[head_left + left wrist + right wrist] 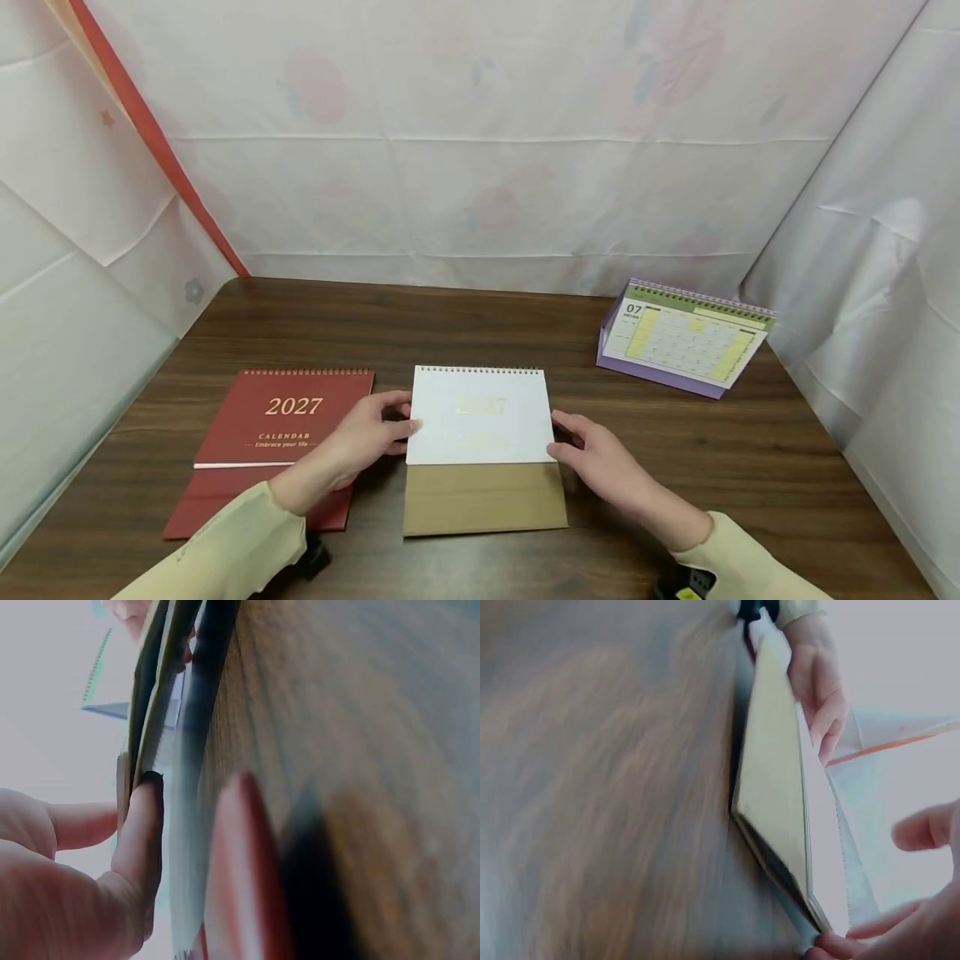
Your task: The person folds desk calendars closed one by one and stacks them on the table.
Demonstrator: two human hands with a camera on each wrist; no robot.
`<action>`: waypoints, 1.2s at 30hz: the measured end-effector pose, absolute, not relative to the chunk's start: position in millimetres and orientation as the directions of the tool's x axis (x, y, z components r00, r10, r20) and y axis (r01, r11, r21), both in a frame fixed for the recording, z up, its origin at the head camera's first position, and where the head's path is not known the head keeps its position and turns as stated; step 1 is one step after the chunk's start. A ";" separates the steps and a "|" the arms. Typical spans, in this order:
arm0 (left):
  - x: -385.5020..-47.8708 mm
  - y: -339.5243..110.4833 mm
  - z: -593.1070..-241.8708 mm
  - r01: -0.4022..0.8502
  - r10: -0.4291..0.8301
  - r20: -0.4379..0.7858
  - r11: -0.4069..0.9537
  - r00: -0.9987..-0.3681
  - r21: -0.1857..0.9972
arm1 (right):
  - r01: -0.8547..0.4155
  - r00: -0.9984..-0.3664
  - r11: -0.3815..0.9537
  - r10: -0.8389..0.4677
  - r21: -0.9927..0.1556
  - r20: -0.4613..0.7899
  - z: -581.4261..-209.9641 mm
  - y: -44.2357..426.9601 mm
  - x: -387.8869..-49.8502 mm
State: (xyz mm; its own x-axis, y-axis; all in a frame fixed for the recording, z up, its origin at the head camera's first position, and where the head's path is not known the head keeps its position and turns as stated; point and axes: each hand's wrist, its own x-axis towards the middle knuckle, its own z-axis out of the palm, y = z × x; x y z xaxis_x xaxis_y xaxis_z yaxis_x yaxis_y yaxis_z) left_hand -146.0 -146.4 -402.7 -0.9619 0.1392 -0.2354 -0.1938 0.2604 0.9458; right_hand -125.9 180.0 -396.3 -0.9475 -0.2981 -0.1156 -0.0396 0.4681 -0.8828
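A white desk calendar (483, 433) with faint gold "2027" lettering, a top wire binding and a tan base lies in front of me. My left hand (375, 433) pinches its left edge, thumb (86, 825) on one side and finger on the other. At the right edge is my right hand (600, 462); its fingertips (840, 946) touch the lower corner in the right wrist view. The right thumb (922, 829) stands apart from the page there. Partly beneath my left forearm, a red 2027 calendar (292, 425) lies on the table.
A purple-based desk calendar (686, 337) showing month 07 stands tilted at the back right. All of them are on a dark wood table (465, 321). Pale printed curtains (495, 167) enclose the back and both sides.
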 end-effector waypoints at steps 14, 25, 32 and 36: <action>-135.1 -165.7 -394.3 -0.134 0.078 -0.181 0.414 -0.980 0.900 | 0.125 -0.901 0.100 -0.405 -0.987 -0.155 -385.4 170.1 -126.7; -126.9 -206.7 -386.1 -0.092 -0.004 -0.126 0.711 -0.992 0.697 | 0.055 -0.898 0.175 -0.423 -0.983 -0.126 -384.4 108.8 -127.0; -123.4 -241.4 -383.5 -0.113 -0.040 -0.129 0.772 -0.991 0.626 | 0.076 -0.869 0.179 -0.471 -0.981 -0.153 -390.1 71.9 -130.7; -122.0 -261.4 -383.9 -0.121 -0.057 -0.126 0.795 -0.990 0.594 | 0.077 -0.839 0.163 -0.523 -0.984 -0.152 -393.7 53.8 -133.9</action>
